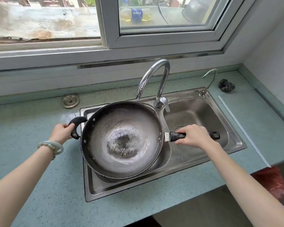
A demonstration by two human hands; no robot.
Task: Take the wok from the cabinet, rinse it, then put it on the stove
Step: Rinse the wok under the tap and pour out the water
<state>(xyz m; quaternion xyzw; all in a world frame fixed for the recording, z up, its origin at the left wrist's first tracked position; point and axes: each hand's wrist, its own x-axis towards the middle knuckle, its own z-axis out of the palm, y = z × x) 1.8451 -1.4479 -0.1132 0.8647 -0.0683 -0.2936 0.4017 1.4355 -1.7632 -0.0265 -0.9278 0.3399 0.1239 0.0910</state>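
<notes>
Wok [121, 141] position: held over the left basin of the double sink [236, 145], bowl facing up and roughly level, with its underside at or just above the basin edge; whether it rests on the basin cannot be told. Its rim lies just in front of the spout of the main faucet [156, 77].

Grip state: the left hand [62, 132] is closed around the short loop handle [76, 124] on the wok's left side. The right hand [193, 136] is wrapped over the long black handle [193, 135], whose end projects past the knuckles above the right basin.

Contents: the inner surface looks wet and streaked, with a dark speckled patch at the bottom. No running stream is visible from the faucet; the lever [166, 104] sits beside the wok's rim.

Step in hand: judged to be the rinse, with the wok already out of the cabinet. Whether rinsing is complete cannot be determined.

Next move: if water remains in the bowl, tip it toward the basin to drain, keeping both handles held. Transfer to the stove then calls for a two-handed lift clear of the faucet. No stove is in view, so its direction is unknown.

Nearby: a steel scourer [226, 86] lies on the countertop [39, 185], well apart from the wok.
</notes>
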